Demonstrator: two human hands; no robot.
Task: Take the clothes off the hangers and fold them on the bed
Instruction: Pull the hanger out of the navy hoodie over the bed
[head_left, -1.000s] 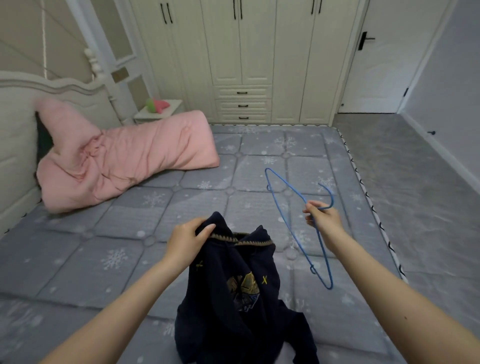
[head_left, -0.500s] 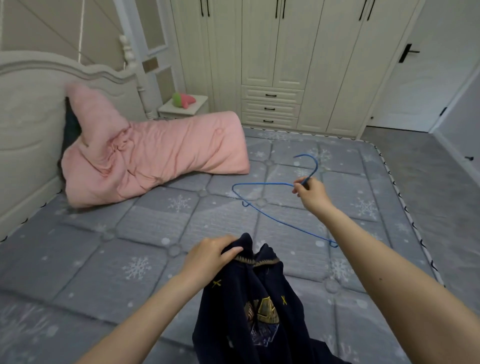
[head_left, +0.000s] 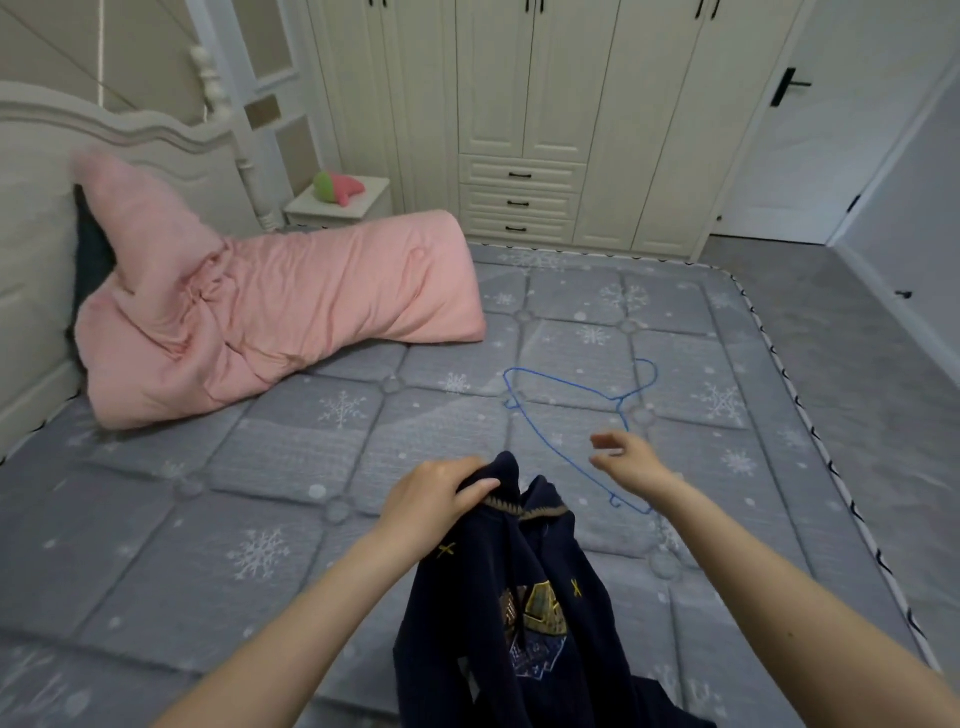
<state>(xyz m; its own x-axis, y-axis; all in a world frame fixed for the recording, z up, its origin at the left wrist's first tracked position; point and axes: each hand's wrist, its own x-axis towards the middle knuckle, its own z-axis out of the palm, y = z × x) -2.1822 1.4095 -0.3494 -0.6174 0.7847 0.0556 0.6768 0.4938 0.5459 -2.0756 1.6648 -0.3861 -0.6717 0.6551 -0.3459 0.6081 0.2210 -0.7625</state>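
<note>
A dark navy sweater (head_left: 524, 597) with a tan-trimmed collar and a printed front hangs over the near part of the bed (head_left: 260, 467). My left hand (head_left: 436, 499) grips it at the collar. A thin blue wire hanger (head_left: 566, 415) lies flat on the grey snowflake mattress, just beyond my hands. My right hand (head_left: 626, 460) hovers over the hanger's near side with fingers loose and nothing in them.
A rolled pink duvet (head_left: 270, 312) lies across the head of the bed against the cream headboard (head_left: 104, 140). A nightstand (head_left: 337, 205) with a pink and green toy stands behind it. Cream wardrobes (head_left: 524, 119) line the far wall; grey floor runs along the bed's right edge.
My right hand swung the blue hanger away from the sweater, let it go onto the mattress, and drew back toward me. My left hand keeps its grip on the collar.
</note>
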